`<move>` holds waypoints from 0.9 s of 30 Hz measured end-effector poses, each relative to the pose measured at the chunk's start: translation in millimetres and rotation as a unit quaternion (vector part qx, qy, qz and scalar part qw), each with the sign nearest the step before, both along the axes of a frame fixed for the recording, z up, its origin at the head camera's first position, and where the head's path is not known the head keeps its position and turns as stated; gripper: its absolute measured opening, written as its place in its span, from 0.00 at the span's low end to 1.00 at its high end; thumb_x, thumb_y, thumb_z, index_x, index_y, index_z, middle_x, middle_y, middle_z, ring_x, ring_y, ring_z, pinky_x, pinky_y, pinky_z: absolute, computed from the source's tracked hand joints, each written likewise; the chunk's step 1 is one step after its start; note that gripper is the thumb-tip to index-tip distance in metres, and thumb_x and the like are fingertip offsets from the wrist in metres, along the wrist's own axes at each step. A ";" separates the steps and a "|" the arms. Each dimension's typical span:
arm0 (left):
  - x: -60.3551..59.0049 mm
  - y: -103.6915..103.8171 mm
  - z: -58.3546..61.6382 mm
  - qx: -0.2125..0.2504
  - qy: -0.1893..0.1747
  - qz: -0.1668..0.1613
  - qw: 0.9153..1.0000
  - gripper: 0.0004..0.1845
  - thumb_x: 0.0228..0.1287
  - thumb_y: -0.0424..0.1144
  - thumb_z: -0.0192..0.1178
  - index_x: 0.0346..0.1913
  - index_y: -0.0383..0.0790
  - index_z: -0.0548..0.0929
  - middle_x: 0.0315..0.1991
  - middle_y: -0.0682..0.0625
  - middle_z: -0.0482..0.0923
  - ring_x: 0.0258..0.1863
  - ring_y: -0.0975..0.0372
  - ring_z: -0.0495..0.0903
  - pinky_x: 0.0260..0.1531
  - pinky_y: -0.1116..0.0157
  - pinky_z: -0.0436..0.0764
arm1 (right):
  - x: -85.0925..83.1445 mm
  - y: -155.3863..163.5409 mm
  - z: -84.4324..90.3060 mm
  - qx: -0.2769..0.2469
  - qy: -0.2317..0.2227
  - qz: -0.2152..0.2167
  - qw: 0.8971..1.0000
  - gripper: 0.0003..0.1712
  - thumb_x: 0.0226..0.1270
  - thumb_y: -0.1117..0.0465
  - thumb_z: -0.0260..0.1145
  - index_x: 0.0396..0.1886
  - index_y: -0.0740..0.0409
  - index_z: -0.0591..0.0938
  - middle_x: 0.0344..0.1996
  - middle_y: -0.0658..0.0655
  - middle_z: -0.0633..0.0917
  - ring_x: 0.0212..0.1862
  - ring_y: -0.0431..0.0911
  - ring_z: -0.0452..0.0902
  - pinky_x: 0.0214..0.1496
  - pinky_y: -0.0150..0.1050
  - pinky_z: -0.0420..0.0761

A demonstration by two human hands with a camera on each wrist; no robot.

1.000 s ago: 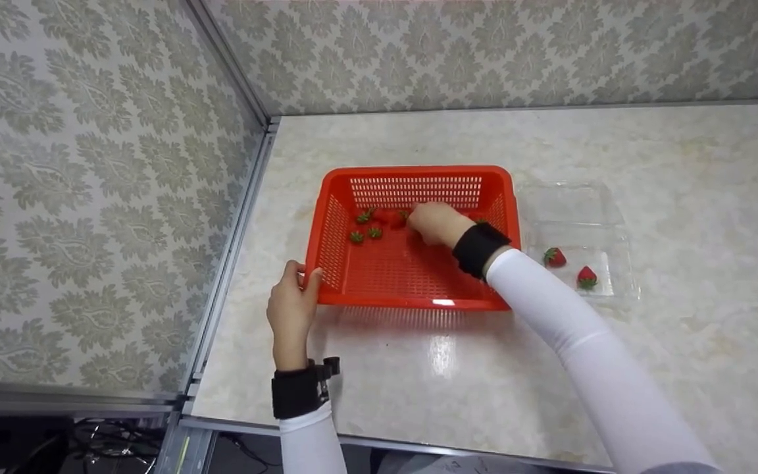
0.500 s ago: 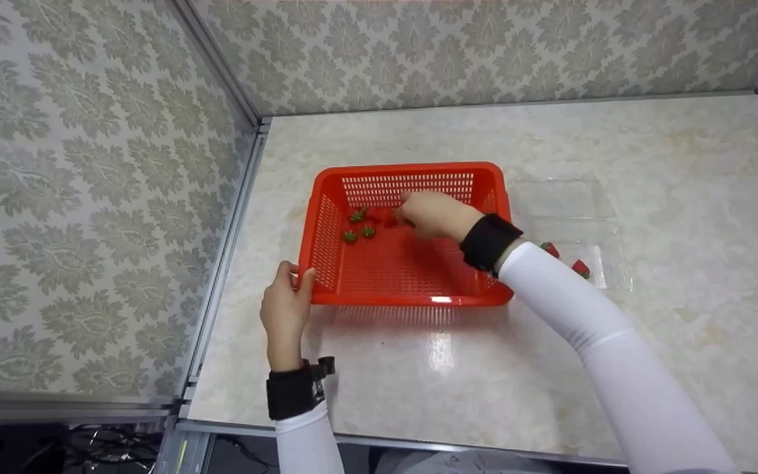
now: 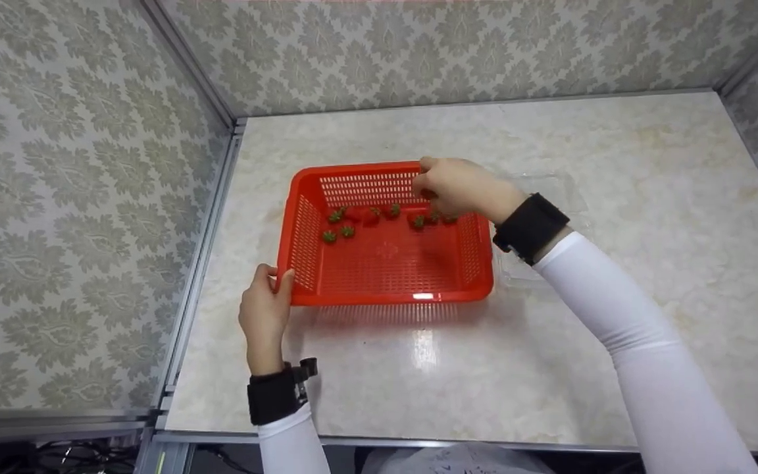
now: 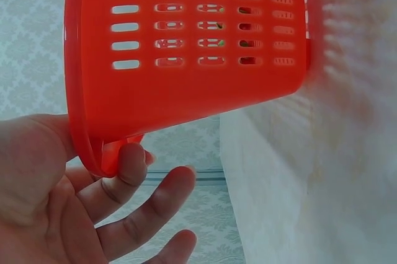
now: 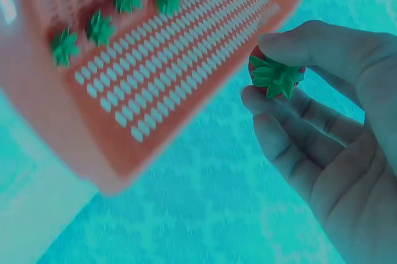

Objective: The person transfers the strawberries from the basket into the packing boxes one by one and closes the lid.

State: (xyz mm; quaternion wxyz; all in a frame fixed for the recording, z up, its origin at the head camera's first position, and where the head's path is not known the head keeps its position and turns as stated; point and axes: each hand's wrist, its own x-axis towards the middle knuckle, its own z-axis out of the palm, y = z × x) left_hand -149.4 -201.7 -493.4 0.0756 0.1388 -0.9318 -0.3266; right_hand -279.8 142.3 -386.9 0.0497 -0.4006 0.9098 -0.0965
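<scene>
In the head view, a red plastic basket (image 3: 389, 276) sat on the marbled table (image 3: 366, 375), its long axis running from nine to three o'clock. More strawberries (image 3: 372, 216) lay inside along its far part, from ten to one o'clock, mostly leafy ends showing. A clear plastic container (image 3: 550, 184) stood just beside the basket at three o'clock; the right forearm's black wristband (image 3: 531, 228) and white sleeve (image 3: 622, 322) crossed in front and hid much of it. Patterned wallpaper (image 3: 379, 52) rose at twelve.

The right hand (image 3: 461, 186), at the basket's one-to-two-o'clock corner, pinched one strawberry (image 5: 276, 78) between thumb and fingers, apart from the basket in the right wrist view. Its green cap (image 5: 282, 82) faced that camera, so its long axis ran roughly along the line of sight, tip hidden. At eight o'clock, the left hand (image 3: 266, 311) gripped the rim, thumb opposite a curled finger.
</scene>
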 end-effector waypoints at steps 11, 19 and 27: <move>-1.1 -0.9 -0.8 -0.003 0.000 -0.003 1.000 0.17 0.74 0.49 0.58 0.49 0.37 0.78 0.23 0.46 0.74 0.21 0.53 0.73 0.21 0.59 0.66 | 8.3 64.7 12.9 -0.030 0.013 -0.037 0.999 0.11 0.62 0.72 0.68 0.44 0.61 0.86 0.36 0.60 0.77 0.35 0.53 0.77 0.41 0.47 0.78; 1.4 -4.6 1.5 -0.009 0.003 0.000 1.000 0.16 0.74 0.48 0.59 0.48 0.37 0.78 0.23 0.46 0.74 0.20 0.53 0.73 0.21 0.59 0.66 | 15.9 112.0 5.6 -0.024 -0.001 -0.079 0.997 0.12 0.62 0.72 0.68 0.45 0.62 0.86 0.39 0.60 0.79 0.39 0.54 0.79 0.44 0.48 0.80; 4.1 -9.3 2.5 -0.008 0.000 0.002 1.000 0.15 0.74 0.49 0.59 0.47 0.38 0.78 0.22 0.47 0.73 0.20 0.53 0.73 0.21 0.59 0.65 | 25.5 154.5 -16.3 -0.025 -0.020 -0.115 0.993 0.11 0.60 0.73 0.69 0.43 0.63 0.86 0.37 0.60 0.78 0.39 0.54 0.80 0.44 0.48 0.79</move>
